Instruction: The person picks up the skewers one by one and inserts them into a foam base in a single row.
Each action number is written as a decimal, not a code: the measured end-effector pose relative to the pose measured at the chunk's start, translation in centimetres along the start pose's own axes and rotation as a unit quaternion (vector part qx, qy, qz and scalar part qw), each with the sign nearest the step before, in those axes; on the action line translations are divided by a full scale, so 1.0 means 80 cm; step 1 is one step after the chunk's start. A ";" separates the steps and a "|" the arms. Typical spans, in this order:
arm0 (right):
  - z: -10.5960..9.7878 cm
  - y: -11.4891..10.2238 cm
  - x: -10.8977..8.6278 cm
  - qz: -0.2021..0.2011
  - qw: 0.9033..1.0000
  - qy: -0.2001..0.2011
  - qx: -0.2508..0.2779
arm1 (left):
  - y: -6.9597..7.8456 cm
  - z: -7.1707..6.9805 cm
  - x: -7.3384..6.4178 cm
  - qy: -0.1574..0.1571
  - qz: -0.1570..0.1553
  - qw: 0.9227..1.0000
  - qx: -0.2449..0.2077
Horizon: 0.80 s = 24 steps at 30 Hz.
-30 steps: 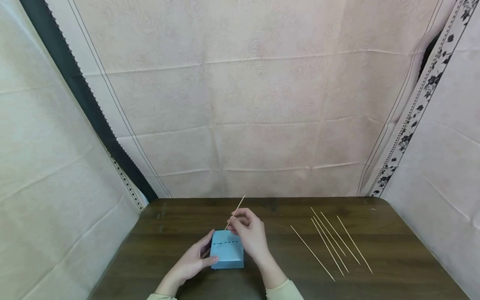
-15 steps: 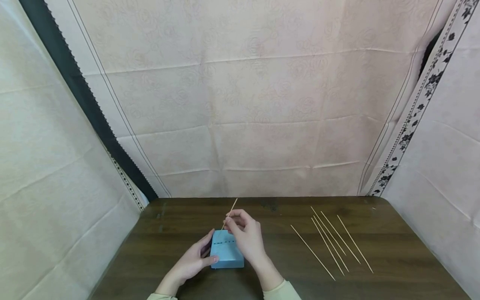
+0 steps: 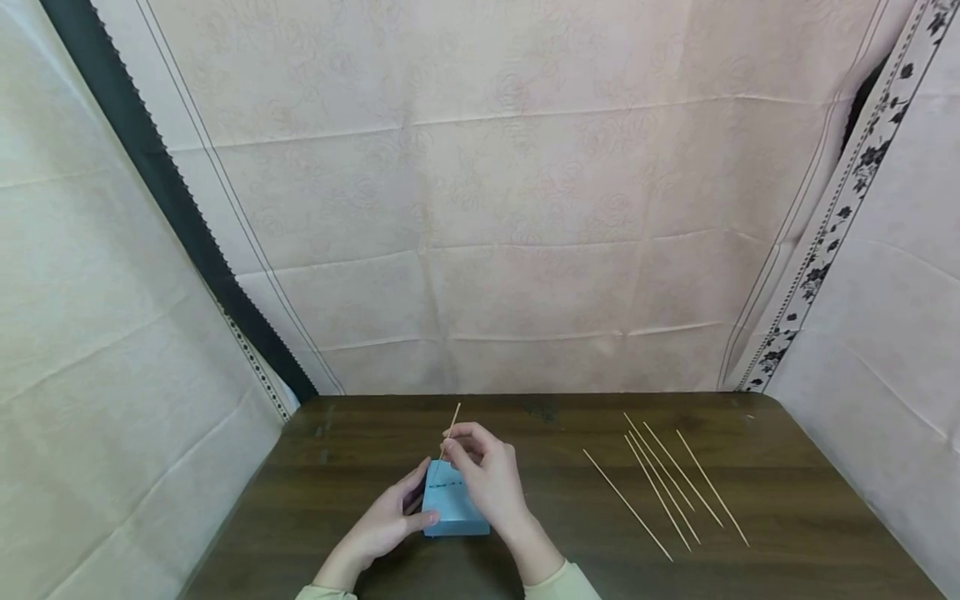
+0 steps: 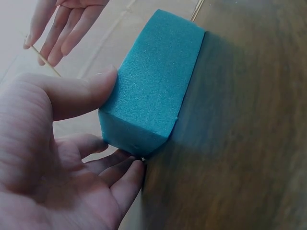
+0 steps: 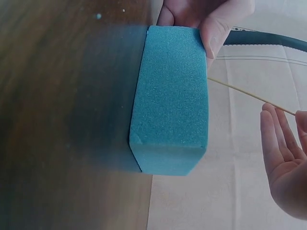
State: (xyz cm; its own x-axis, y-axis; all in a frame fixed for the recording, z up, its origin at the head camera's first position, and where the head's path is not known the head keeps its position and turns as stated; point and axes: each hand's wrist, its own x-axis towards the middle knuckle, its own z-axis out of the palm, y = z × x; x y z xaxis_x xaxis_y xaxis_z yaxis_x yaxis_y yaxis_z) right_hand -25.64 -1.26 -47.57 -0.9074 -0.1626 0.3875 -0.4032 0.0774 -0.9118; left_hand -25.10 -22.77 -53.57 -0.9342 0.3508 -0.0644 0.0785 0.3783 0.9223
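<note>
A blue foam block [image 3: 453, 515] sits on the dark wooden table, with a row of small dark marks across its top. My left hand [image 3: 381, 523] grips its left side, thumb on the near face; the left wrist view shows the fingers curled round a lower corner of the block [image 4: 153, 72]. Between thumb and fingertips my right hand [image 3: 489, 479] pinches a thin wooden skewer [image 3: 453, 419], slanted over the block. The skewer [image 5: 244, 91] meets the block's top edge in the right wrist view. Whether its lower end is inside the foam, I cannot tell.
Several loose skewers [image 3: 628, 505] lie slanted on the table [image 3: 547, 567] to the right. Pale cloth [image 3: 525, 208] hangs behind the table and on both sides. A tiny blue crumb [image 5: 99, 16] lies near the block.
My right hand has moved left with the skewer, whose lower end is now at the left of the row of marks. The skewer stands more upright. My left hand and the block stay put.
</note>
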 end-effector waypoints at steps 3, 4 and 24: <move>0.001 0.001 0.000 -0.006 1.000 -0.001 -0.007 | -0.001 0.000 0.000 0.001 0.002 1.000 0.001; 0.002 0.001 0.000 -0.008 1.000 -0.002 -0.010 | -0.001 0.000 0.000 0.002 0.002 1.000 0.002; 0.009 0.006 0.004 -0.027 0.998 -0.023 -0.051 | -0.003 0.000 0.000 0.002 0.004 1.000 -0.011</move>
State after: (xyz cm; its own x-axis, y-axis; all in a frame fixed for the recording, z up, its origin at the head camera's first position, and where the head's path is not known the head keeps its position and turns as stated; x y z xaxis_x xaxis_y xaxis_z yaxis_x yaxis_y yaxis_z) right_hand -26.02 -1.96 -47.98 -0.8781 -0.2143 0.4277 -0.4643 0.1663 -0.8699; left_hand -25.13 -22.84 -53.80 -0.9348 0.3507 -0.0556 0.0785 0.3569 0.9308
